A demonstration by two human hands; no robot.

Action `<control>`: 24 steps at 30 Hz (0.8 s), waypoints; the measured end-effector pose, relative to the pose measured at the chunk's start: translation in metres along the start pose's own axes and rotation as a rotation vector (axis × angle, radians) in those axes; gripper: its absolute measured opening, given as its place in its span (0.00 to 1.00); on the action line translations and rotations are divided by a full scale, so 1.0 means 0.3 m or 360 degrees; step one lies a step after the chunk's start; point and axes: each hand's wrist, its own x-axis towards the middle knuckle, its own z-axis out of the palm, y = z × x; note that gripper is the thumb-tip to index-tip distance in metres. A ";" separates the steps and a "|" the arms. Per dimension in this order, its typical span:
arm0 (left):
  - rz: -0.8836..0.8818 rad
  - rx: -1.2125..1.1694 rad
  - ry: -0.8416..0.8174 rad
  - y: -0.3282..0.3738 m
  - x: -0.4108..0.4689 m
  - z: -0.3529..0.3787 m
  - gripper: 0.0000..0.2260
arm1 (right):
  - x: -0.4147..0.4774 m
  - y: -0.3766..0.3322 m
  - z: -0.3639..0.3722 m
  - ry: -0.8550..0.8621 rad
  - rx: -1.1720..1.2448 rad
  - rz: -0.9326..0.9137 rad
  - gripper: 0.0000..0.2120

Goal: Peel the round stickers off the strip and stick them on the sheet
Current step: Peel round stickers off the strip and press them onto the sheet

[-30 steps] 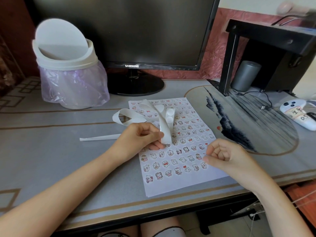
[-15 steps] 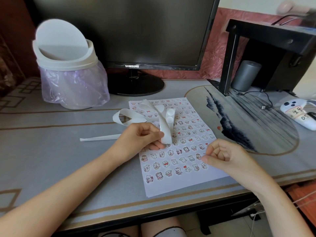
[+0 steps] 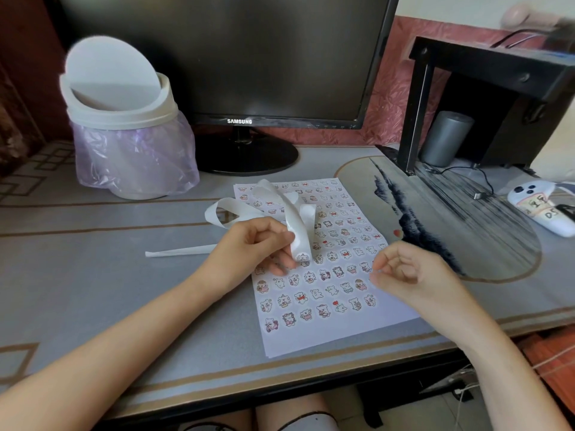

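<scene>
As the left hand [image 3: 252, 247] grips the strip [image 3: 297, 223], the right hand [image 3: 407, 273] curls, contents unclear, above the sheet [image 3: 334, 332] on the desk [image 3: 93, 275].

A dark Samsung monitor [image 3: 224, 57] stands beyond the fingers [image 3: 277, 236]; bag-lined swing-lid bin [image 3: 124, 119] left, grey speaker [image 3: 446, 138] and white controller [image 3: 541, 213] right.

1. I see a grey table [image 3: 93, 275] with tan border lines.
2. Back left stands a white swing-lid bin [image 3: 124, 144] lined in purple plastic, with a monitor base [image 3: 245, 157] beside it.
3. The sheet [image 3: 326, 331] lies flat near the front edge. The loose end of the strip [image 3: 180, 251] lies to its left.
4. On my right is a round ink-painted mat [image 3: 466, 231], with a white controller [image 3: 541, 209] at its far edge.
</scene>
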 end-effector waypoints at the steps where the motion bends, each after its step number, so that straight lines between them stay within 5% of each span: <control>1: 0.0021 -0.0001 0.0014 0.002 -0.001 0.000 0.06 | 0.004 -0.014 0.016 0.0058 0.0035 -0.0052 0.08; 9: 0.0074 -0.0083 0.0075 0.006 0.000 0.002 0.05 | 0.073 -0.129 0.163 0.0094 0.0037 -0.0341 0.07; 24: 0.0044 -0.0103 -0.0089 -0.001 0.002 0.009 0.05 | 0.111 -0.130 0.207 0.0177 0.0264 -0.0360 0.06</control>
